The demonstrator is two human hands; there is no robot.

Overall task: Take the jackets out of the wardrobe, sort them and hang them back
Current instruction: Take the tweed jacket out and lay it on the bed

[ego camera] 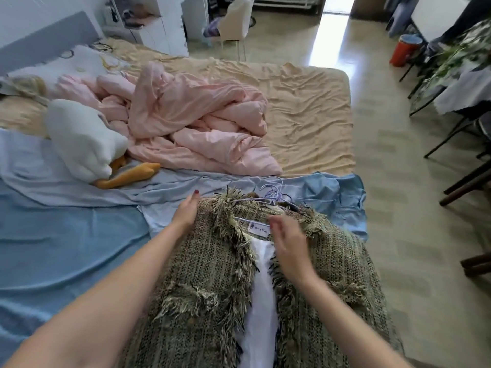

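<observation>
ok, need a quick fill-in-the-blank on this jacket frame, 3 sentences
1. The fringed olive tweed jacket has a ____ lining.
2. The crumpled quilt on the tan bedsheet is ____.
3. The left hand rests on the jacket's ____ shoulder as the camera sees it; the right hand is near the collar label.

Missing: white; pink; left
</observation>
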